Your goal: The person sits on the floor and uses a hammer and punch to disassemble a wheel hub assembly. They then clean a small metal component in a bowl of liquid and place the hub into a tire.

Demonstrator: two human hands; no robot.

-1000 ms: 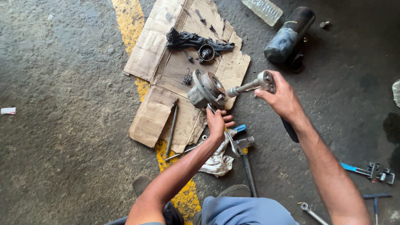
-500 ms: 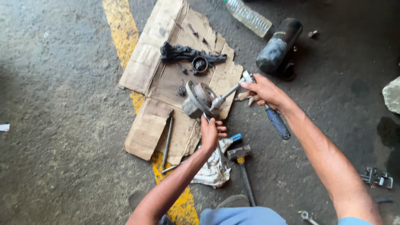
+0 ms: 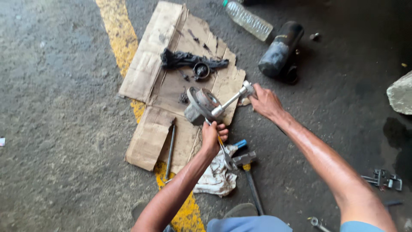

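A round grey metal hub point(image 3: 201, 104) sits on flattened cardboard point(image 3: 171, 86) on the concrete floor. A silver socket wrench point(image 3: 231, 101) is seated in the hub's centre, and my right hand point(image 3: 265, 102) grips its outer end. My left hand point(image 3: 213, 137) is closed around a spanner point(image 3: 223, 150) whose head reaches the hub's near side. The spanner's handle points back toward me over a dirty white rag point(image 3: 216, 178).
A black rag and a metal ring point(image 3: 201, 69) lie on the cardboard. A dark cylinder point(image 3: 280, 49) and a plastic bottle point(image 3: 249, 19) lie beyond. A hammer point(image 3: 249, 178), a long bar point(image 3: 170, 146), clamps point(image 3: 384, 179) and a rock point(image 3: 401, 92) surround me. A yellow painted line point(image 3: 122, 47) crosses the floor.
My view has shifted, so everything sits lower and more to the right. My right hand has swung the socket wrench handle; my left hand stays on the spanner at the hub.
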